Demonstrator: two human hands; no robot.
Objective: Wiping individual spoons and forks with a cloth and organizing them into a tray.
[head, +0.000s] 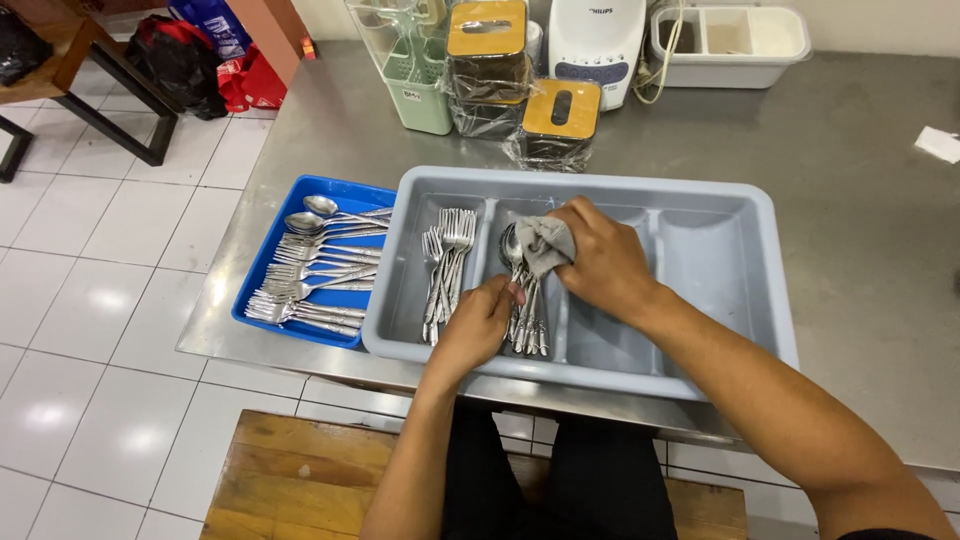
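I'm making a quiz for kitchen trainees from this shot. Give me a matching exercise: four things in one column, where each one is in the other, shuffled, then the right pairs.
Things:
1. grey cloth
2. forks
3. mixed spoons and forks
4. wooden-lidded containers

Places:
A. in the blue tray left of the grey bin
B. at the back of the steel counter
C. in the right hand, wrapped over a spoon
D. in the leftmost compartment of the grey bin

Pairs: 1-C, 2-D, 3-A, 4-B
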